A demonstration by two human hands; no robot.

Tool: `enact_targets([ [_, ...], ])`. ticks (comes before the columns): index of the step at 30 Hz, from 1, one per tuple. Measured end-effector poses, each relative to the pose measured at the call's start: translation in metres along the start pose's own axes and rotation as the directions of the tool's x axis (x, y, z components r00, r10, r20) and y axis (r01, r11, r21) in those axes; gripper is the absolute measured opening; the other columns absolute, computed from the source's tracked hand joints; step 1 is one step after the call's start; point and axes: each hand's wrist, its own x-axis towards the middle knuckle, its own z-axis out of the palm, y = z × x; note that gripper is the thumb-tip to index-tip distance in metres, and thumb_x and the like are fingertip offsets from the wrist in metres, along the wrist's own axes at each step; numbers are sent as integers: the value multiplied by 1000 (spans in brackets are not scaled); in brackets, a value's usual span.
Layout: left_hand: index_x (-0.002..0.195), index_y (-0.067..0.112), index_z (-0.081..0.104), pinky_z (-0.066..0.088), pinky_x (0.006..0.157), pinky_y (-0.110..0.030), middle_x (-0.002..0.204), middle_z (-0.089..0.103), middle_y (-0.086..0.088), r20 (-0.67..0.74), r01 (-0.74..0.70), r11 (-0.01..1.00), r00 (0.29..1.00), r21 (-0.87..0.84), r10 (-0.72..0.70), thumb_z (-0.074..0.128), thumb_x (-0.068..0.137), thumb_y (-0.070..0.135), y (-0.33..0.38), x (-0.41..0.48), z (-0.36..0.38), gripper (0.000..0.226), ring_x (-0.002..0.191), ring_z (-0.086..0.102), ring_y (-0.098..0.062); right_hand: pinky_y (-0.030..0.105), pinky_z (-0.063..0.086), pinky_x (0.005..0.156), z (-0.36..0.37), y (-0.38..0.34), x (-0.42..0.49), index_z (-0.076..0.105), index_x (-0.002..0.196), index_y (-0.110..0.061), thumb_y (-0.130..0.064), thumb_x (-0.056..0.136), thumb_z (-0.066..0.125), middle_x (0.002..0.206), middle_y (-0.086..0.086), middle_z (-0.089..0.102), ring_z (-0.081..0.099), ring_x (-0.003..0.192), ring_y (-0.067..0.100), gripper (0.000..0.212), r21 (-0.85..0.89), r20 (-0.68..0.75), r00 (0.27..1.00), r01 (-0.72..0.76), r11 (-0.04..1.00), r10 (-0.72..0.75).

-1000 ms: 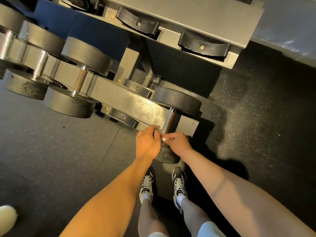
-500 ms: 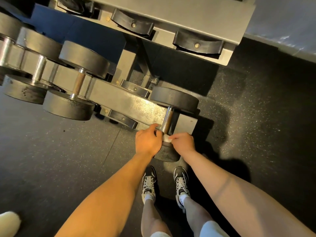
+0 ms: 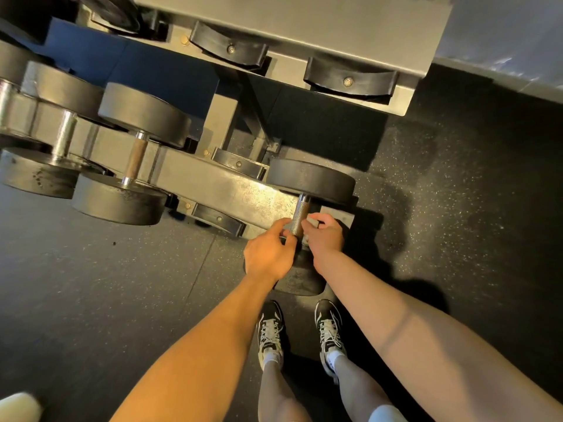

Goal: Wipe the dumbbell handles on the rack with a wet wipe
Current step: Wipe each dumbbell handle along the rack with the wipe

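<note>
- Bending over the low tier of a grey steel dumbbell rack (image 3: 213,185), a person reaches down with both bare arms to the black round-headed dumbbell (image 3: 310,181) at the rack's right end.
- That dumbbell lies across the rail. One head sits on the far side, and the near head lies partly under the wrists.
- Its knurled steel handle (image 3: 300,216) shows bare along its far part, between the two hands.
- The left hand (image 3: 268,254) sits at the left of the handle's near end. Its thumb reaches toward the bar and its fingers curl in against it, clasping the handle there.
- The right hand (image 3: 324,239) touches the handle's right side. Its forefinger and thumb are bent round a small pale wad, the wet wipe (image 3: 312,221), pinched just beside the bar. Most of the wipe is hidden.
- To the left on the same tier rests a second black dumbbell with a rusty brown grip (image 3: 135,159), well apart from the first.
- A black curved rubber cradle (image 3: 217,217) is bolted to the rail between the two dumbbells.
- Further left a larger dumbbell with a chrome bar (image 3: 65,132) is partly cut off by the frame edge.
- On the far side, the rack's upper grey shelf (image 3: 304,22) carries two more black cradles.
- A pair of black-and-white laced trainers (image 3: 269,330) stands on the dark speckled rubber floor (image 3: 457,208), just near of the held dumbbell's near head.
</note>
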Motion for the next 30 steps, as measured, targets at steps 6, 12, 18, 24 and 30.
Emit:
enact_targets([
  [6,137,46,47,43,77,-32,81,66,10,-14,1,1000,1000,7,-1,43,101,42,2,-2,-2,37,78,59,-15,26,54,88,-4,-10,-6,71,97,-36,-25,99,61,98,-14,70,66,100,9,14,215,12,994,99,972,-104],
  [12,135,46,49,39,75,-31,85,69,8,-35,15,1000,999,4,-15,45,100,42,1,-2,0,35,77,56,-14,20,48,70,13,-20,4,71,114,-15,-18,94,69,103,-2,70,65,98,14,20,118,-143,988,68,991,-51],
  [18,135,45,49,38,74,-32,79,66,9,-33,21,1000,999,10,-20,43,100,43,3,-3,-3,35,77,57,-15,21,45,61,3,4,-6,69,105,-10,-23,89,75,93,-1,68,63,84,13,22,-73,-45,999,-7,997,4],
  [24,136,42,51,38,75,-30,79,59,15,-19,2,1000,1000,18,-2,45,100,42,7,-6,-7,36,76,52,-13,23,53,70,12,-29,9,72,105,-9,-21,91,72,98,1,71,67,92,16,18,137,-160,987,23,990,-1],
  [30,136,41,54,43,85,-33,93,60,10,-29,9,990,999,-138,-13,50,98,38,-9,-8,-1,38,102,55,-17,23,47,68,9,-7,1,68,105,-12,-20,87,77,103,3,69,64,96,18,21,-48,-44,999,-33,998,31],
])
